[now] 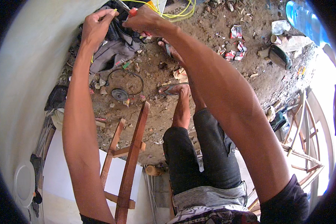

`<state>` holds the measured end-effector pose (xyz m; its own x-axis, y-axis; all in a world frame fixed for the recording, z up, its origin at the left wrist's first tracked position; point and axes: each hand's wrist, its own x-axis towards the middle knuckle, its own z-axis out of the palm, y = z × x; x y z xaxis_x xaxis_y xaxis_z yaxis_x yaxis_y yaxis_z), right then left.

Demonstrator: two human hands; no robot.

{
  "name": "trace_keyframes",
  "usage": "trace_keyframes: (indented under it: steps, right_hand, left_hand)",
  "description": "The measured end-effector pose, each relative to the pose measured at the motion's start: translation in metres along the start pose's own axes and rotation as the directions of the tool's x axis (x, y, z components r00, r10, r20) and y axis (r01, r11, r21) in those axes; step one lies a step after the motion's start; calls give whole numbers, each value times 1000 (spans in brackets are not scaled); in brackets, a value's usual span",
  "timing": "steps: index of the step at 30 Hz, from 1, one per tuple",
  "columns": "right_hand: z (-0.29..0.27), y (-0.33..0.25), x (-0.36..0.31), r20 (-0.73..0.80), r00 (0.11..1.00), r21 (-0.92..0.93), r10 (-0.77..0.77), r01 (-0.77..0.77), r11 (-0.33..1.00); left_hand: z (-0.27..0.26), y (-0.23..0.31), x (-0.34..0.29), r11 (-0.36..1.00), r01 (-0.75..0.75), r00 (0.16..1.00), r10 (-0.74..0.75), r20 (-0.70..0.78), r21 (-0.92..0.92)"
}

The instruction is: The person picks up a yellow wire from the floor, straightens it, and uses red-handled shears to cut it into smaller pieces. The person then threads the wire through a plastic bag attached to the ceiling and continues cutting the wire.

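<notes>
Both arms reach forward to the top of the view. My left hand (95, 30) pinches the tip of a thin yellow wire (115, 10) between thumb and fingertips. Close to its right, my right hand (147, 21) is wrapped around a red-handled hand tool (133, 13), likely pliers. Its metal jaws point up and left toward the pinched wire; whether they touch it I cannot tell. Loops of yellow cable (190, 11) lie beyond my right hand. Under my hands is a dark grey and black bag (114, 54), partly hidden by them.
A pale wall (30, 67) curves along the left. Rubble and litter cover the dirt floor (209, 41). A wooden ladder-like frame (132, 156) stands by my left arm. A round disc with a cable (119, 94) lies ahead. At the far right is a large blue bottle (306, 20).
</notes>
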<state>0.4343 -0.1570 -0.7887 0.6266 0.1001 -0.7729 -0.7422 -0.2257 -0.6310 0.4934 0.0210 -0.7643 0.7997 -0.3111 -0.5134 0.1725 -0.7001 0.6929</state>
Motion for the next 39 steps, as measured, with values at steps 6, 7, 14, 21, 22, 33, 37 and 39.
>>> trace_keyframes:
  steps: [6, 7, 14, 21, 22, 33, 37, 39]
  right_hand:
    - [-7, 19, -46, 436, 894, 277, 99, -238, 931]
    - [-5, 16, -63, 489, 870, 358, 64, -267, 895]
    - [3, -38, -209, 512, 852, 298, -108, -58, 953]
    - [21, -98, -373, 455, 839, 360, -298, 133, 924]
    - [25, -105, -395, 449, 847, 382, -286, 108, 918]
    - [70, -199, -588, 208, 857, 220, -472, 430, 876]
    - [81, -230, -646, 143, 745, -179, -652, 667, 723]
    - [88, -242, -668, 152, 555, -389, -818, 794, 467]
  left_hand:
    - [-20, 42, -78, 921, 158, 984, -176, -19, -355]
    - [-20, 46, -99, 897, 145, 980, -188, -62, -417]
    - [-29, 118, -261, 676, 111, 856, -438, -276, -729]
    - [-64, 209, -417, 591, -41, 803, -460, -379, -805]
    - [-70, 223, -435, 589, -76, 811, -433, -393, -804]
    - [-137, 329, -604, 604, -480, 761, -75, -645, -636]
    - [-150, 346, -654, 592, -572, 680, -44, -732, -568]
    - [-155, 354, -674, 585, -634, 608, -27, -793, -506]
